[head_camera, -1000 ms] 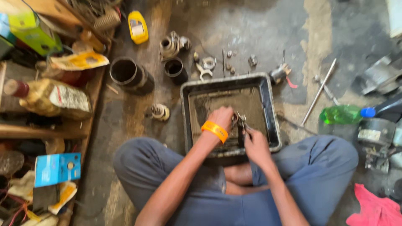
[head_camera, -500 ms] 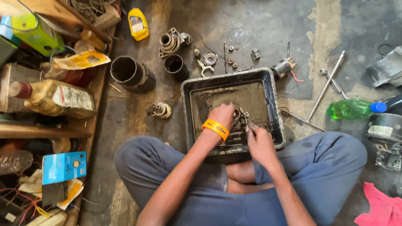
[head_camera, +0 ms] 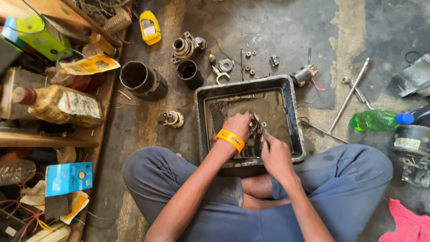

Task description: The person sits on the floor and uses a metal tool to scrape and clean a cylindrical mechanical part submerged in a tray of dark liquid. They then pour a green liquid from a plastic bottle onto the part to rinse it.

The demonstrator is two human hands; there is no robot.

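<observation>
Grimy concrete floor (head_camera: 277, 27) fills the view, with a person seated cross-legged on it and a black plastic tray (head_camera: 293, 114) set just in front of the knees. Inside the tray, over dirty liquid, the left hand (head_camera: 237, 127), an orange wristband (head_camera: 230, 140) at its wrist, is clenched around a small metal part (head_camera: 256, 125), and the right hand (head_camera: 274, 154) is closed just beside it, touching the same part; what the right fingers pinch is too small to make out. Beyond the tray's far rim lie scattered nuts and washers (head_camera: 250, 62), a bearing (head_camera: 226, 65), a small motor piece with red wire (head_camera: 304, 76) and a grey metal housing (head_camera: 184, 46). Two dark cylindrical sleeves (head_camera: 142, 79) stand to the left of the tray, with a small toothed gear piece (head_camera: 172, 118) near its left wall. A long metal rod (head_camera: 349, 94) and a green plastic bottle (head_camera: 375, 120) lie to the right, well apart from the hands. A yellow container (head_camera: 150, 27) sits at the top, and wooden shelves (head_camera: 53, 143) along the left edge hold a bottle of yellowish oil (head_camera: 58, 105) and a blue box (head_camera: 68, 178). A pink rag (head_camera: 405, 224) lies at the lower right.
</observation>
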